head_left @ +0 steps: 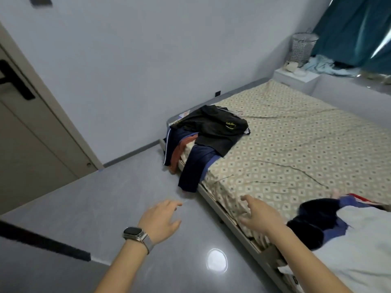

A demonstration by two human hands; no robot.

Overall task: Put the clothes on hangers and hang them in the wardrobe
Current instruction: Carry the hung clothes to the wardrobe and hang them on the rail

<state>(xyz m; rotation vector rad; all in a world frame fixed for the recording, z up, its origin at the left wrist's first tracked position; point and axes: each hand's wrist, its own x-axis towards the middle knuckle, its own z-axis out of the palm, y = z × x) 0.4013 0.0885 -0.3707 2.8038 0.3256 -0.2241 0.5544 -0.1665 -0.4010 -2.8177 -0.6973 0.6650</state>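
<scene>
Hands are stretched forward, nothing gripped: the left hand, a silver-banded wristwatch on its wrist, and the right hand, fingers spread. Dark heaped clothes are draped over the far-left corner of the beige patterned bed.

**A home bedroom**

A low bed under a beige diamond-patterned sheet stands against a pale wall, with heaped dark clothes, teal curtains, a white bedside cabinet and a grey-brown door.
</scene>
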